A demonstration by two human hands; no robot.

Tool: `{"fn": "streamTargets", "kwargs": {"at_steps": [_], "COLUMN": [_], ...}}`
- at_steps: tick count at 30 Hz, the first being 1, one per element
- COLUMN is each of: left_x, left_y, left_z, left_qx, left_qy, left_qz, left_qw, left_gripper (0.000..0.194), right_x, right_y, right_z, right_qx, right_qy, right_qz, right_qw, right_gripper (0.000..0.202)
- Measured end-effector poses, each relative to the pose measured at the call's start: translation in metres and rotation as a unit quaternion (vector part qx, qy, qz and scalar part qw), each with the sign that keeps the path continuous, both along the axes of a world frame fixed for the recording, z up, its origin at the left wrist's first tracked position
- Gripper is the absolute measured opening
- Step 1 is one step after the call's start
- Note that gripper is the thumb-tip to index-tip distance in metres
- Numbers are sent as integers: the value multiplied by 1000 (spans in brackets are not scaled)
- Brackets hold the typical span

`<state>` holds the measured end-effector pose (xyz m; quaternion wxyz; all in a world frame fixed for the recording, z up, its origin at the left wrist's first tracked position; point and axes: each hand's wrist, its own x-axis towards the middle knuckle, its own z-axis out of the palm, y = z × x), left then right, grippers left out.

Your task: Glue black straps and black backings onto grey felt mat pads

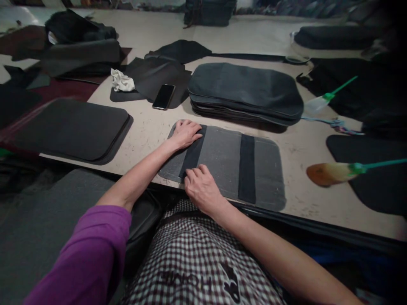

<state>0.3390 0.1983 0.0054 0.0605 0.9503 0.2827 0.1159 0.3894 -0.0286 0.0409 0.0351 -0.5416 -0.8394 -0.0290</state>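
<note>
A grey panel (221,154) with rounded corners lies flat at the table's front edge. Two black strips cross it from back to front: the left strip (194,151) and the right strip (247,167). My left hand (186,134) rests on the far end of the left strip and the panel beside it, its fingers stretched out and lying down. At the near end of that same strip, my right hand (203,188) has its fingers curled together against the strip's end. The fingertips partly hide what they hold.
Behind the panel is a stack of black panels (244,91), with a phone (163,96) to its left. More dark panels (73,127) lie at left. On the right are a bottle with brown contents (330,173) and a clear bottle (318,103), both with green nozzles.
</note>
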Motion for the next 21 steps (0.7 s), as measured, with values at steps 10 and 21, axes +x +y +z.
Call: {"fn": "streamTargets", "kwargs": {"at_steps": [10, 21], "left_x": [1, 0], "left_y": [3, 0], "left_z": [-3, 2], "left_qx": [-3, -14], "left_qy": [-2, -4], "left_qz": [0, -3], "left_qw": [1000, 1000], "left_gripper": [37, 38], "right_x": [33, 37], "right_y": [20, 15], "right_z": [3, -12], "right_qx": [-91, -49], "right_qy": [263, 296], "right_qz": [-197, -123], "right_qw": [940, 946], "right_gripper": [12, 15]}}
